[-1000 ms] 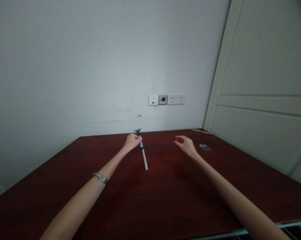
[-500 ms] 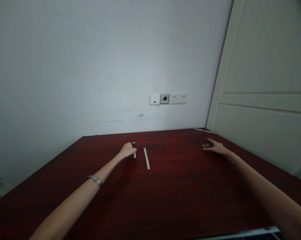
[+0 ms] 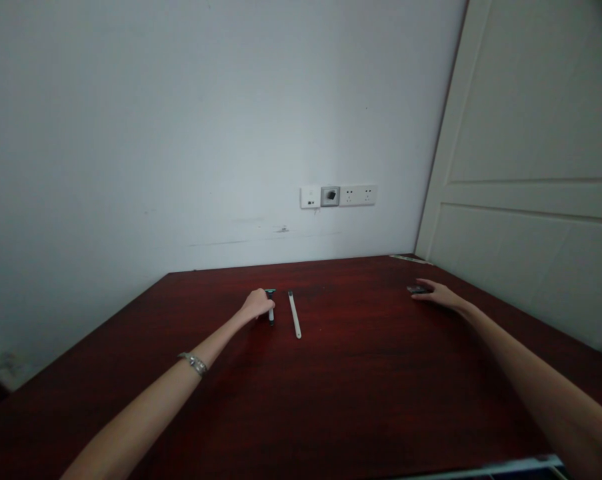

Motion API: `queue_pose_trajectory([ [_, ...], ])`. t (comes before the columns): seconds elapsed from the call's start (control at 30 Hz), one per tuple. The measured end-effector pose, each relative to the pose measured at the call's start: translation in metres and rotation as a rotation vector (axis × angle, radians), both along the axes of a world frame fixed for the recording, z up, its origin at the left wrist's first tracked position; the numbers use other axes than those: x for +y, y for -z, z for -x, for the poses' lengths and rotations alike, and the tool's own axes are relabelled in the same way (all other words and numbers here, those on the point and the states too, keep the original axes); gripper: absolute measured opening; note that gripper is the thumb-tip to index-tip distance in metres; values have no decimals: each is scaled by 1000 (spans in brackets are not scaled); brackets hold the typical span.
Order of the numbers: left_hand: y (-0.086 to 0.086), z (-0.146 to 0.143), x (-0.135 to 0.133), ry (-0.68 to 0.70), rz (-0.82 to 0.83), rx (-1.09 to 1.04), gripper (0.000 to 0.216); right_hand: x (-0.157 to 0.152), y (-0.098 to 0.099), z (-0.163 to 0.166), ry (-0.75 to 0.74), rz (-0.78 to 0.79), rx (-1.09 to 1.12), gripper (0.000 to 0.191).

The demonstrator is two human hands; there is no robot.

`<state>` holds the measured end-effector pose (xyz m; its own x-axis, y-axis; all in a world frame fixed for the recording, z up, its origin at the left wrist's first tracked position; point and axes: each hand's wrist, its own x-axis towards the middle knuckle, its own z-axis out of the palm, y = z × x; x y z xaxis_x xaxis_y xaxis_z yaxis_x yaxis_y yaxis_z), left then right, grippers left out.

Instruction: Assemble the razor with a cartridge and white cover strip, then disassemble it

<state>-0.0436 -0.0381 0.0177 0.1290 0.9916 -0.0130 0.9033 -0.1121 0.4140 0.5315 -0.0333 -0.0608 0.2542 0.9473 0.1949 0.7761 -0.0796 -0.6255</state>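
Observation:
My left hand (image 3: pixel 257 306) rests on the dark red table (image 3: pixel 331 387), fingers curled round a short razor piece (image 3: pixel 271 311) with a teal head. Just to its right a long white handle (image 3: pixel 295 315) lies flat on the table, apart from the hand. My right hand (image 3: pixel 438 295) reaches far right, fingers laid over a small dark packet (image 3: pixel 415 289) near the door. A metal bracelet (image 3: pixel 193 363) is on my left wrist.
A white wall stands behind the table with a row of sockets (image 3: pixel 339 196). A pale panelled door (image 3: pixel 531 200) closes the right side. A thin flat strip (image 3: pixel 405 259) lies at the table's back right corner.
The razor has come apart: the long handle now lies on the table and my left hand holds the short head piece. My right hand moved right onto the dark packet.

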Motion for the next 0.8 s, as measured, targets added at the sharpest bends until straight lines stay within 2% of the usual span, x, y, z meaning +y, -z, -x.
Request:
queue_pose_trajectory([
  [0.27,3,-2,1,-16,7,27,21,0,2,0,-51,-38,91,79],
  [0.53,6,0,4,28,24,21,24,-10,-3,16,-22,-108,158,83],
  [0.67,1,-1,-1,35,18,31,27,-13,-12,46,59,-228,77,77],
  [0.8,-2,-1,-6,39,9,8,32,-11,-27,102,-29,-303,31,70],
])
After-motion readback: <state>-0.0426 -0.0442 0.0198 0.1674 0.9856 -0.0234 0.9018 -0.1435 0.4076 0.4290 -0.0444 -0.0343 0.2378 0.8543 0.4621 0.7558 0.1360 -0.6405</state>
